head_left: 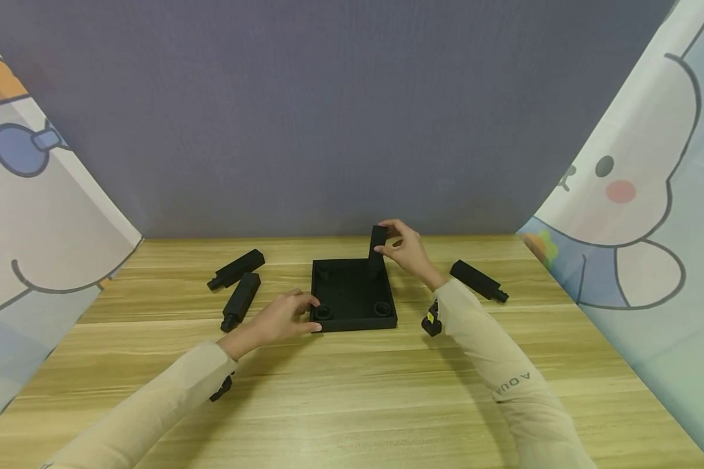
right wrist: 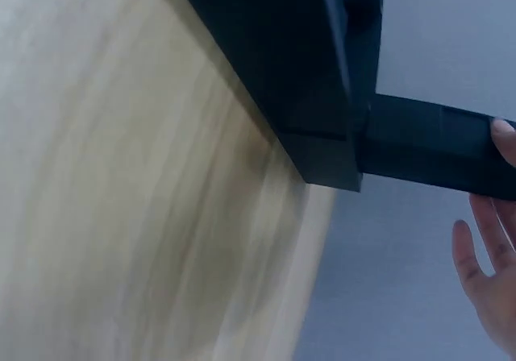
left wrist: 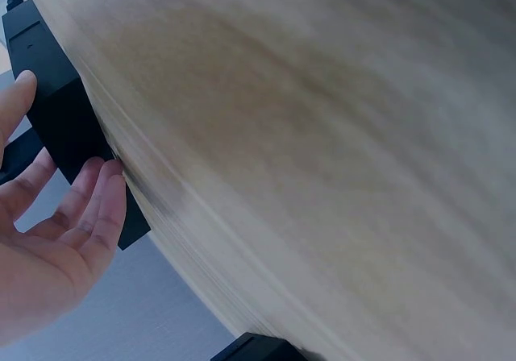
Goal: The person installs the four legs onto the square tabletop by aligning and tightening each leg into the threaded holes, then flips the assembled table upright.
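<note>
A square black tray-like panel (head_left: 352, 293) with a raised rim and round corner sockets lies on the table. At its near left corner my left hand (head_left: 291, 314) grips the edge; the left wrist view shows the thumb on one face of the panel (left wrist: 56, 67) and the fingers on another. My right hand (head_left: 407, 251) pinches the upper end of a black square-section leg (head_left: 377, 251) standing upright in the far right corner. In the right wrist view that leg (right wrist: 427, 139) meets the panel corner, its lower end hidden behind the rim.
Left of the panel lie two loose legs with threaded ends, a farther leg (head_left: 237, 269) and a nearer leg (head_left: 241, 301). Another leg (head_left: 478, 280) lies to the right. A dark wall (head_left: 328, 117) stands behind the wooden table (head_left: 352, 404), with printed cartoon sheets on both sides.
</note>
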Motion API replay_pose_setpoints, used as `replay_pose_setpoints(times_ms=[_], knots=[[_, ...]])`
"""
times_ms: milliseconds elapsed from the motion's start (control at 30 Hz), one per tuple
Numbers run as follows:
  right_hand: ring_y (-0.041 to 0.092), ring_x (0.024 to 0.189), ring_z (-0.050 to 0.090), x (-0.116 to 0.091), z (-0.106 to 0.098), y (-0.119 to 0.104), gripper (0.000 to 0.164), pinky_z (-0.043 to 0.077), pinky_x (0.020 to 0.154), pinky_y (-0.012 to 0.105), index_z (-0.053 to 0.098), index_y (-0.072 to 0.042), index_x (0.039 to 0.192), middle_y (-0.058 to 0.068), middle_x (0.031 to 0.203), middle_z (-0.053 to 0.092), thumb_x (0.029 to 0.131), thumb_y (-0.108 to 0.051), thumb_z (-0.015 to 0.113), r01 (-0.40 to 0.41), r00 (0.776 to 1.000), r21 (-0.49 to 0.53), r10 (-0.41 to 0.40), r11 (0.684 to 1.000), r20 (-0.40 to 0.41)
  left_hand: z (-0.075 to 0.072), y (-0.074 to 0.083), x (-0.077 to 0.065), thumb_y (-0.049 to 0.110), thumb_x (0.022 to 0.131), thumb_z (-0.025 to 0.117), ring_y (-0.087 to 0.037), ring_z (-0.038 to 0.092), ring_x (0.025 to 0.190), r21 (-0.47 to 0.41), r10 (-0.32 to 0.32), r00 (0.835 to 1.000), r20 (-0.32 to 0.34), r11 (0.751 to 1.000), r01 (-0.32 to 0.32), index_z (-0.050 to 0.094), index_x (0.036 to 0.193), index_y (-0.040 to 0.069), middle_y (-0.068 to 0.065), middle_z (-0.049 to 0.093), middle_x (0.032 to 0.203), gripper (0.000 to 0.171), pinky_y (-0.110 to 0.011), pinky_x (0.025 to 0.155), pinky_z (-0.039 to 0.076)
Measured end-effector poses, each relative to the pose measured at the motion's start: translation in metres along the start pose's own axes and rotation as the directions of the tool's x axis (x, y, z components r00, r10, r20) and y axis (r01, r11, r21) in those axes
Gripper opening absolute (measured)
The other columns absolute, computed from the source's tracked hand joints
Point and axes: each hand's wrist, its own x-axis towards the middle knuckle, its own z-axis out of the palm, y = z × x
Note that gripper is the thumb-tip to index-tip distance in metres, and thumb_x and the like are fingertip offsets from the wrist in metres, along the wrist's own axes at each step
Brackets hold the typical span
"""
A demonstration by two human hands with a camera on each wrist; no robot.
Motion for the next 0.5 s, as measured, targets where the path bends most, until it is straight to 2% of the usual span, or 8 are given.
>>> replay_pose_setpoints(times_ms=[267,367,500], knots=[[0.031,0.100,0.057,0.003,-0.011,-0.004,0.048,0.049,0.082,0.047,0.050,-0.005,0.125,0.017,0.112,0.057,0.081,-0.005,0.068,0.006,0.992,0.022,-0.008,1.000,0.126,0.000,-0.001,0.000,0.034,0.080,0.069,-0.024,0.059,0.093,-0.005,-0.003,1.000,0.003,1.000,0.003,0.059,0.114,0.011,-0.007,0.057,0.108,0.042,-0.034,0.075,0.051],[0.031,0.098,0.058,0.004,-0.013,-0.004,0.046,0.050,0.079,0.046,0.051,-0.006,0.123,0.018,0.110,0.058,0.081,-0.005,0.068,0.009,0.991,0.024,-0.012,1.000,0.132,0.000,-0.001,0.000,0.034,0.080,0.069,-0.024,0.059,0.093,-0.007,-0.002,1.000,0.005,1.000,0.002,0.059,0.114,0.011,-0.007,0.057,0.108,0.042,-0.034,0.075,0.051],[0.030,0.094,0.059,0.004,-0.010,-0.003,0.046,0.050,0.075,0.043,0.053,-0.007,0.121,0.017,0.108,0.060,0.079,-0.009,0.071,-0.001,0.996,-0.015,0.002,1.000,0.093,0.000,-0.001,0.000,0.035,0.080,0.069,-0.024,0.059,0.092,-0.005,-0.001,1.000,0.005,1.000,0.001,0.059,0.114,0.011,-0.007,0.057,0.108,0.043,-0.034,0.075,0.051]])
